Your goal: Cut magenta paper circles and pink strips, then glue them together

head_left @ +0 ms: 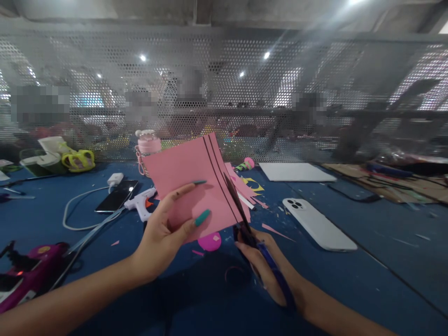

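Note:
My left hand (166,228) grips a sheet of pink paper (184,172), raised above the table and tilted, with fingers and thumb on its near face. Dark lines run down the sheet near its right edge. Dark blue-handled scissors (261,252) are in my right hand (268,261), its fingers wrapped round the handles. Their blades lie along the right side of the sheet, close to the dark lines. How far the blades have cut into the paper I cannot tell.
On the blue table lie a white phone (318,224), a black phone (117,196), a white glue gun (142,203), a cable (66,212), paper scraps (252,186) and a pink disc (210,241). Behind stand a pink bottle (149,142) and a perforated screen (227,93). White sheets (297,171) lie right.

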{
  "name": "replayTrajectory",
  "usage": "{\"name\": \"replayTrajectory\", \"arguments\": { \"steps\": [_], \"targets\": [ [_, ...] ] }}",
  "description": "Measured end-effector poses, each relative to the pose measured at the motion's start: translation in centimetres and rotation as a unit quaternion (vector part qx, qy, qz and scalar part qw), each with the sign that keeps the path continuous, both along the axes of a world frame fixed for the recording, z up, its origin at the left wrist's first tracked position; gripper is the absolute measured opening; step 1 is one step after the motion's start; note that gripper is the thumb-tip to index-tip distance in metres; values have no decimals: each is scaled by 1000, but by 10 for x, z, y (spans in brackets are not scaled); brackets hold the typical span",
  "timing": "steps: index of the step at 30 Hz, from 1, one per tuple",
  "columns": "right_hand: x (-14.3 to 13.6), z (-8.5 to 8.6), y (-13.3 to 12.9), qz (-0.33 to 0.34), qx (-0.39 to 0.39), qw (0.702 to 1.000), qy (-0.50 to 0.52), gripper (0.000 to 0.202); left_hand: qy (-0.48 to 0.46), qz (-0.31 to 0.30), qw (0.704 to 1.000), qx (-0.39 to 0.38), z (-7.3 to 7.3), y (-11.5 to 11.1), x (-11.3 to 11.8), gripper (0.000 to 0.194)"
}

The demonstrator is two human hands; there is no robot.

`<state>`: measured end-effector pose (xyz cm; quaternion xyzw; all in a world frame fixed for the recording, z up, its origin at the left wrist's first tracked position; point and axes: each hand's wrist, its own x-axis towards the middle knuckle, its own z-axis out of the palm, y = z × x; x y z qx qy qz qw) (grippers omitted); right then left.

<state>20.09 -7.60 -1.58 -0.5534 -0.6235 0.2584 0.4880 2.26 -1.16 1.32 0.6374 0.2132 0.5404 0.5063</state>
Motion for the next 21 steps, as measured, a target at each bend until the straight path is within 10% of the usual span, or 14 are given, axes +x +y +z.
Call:
{"name": "replayTrajectory", "arguments": {
  "steps": [21],
  "targets": [
    [-1, -2, -1, -5, -62, 996, 59, 26, 34, -31, 999, -24, 2, -1, -2, 39]
  ]
}}
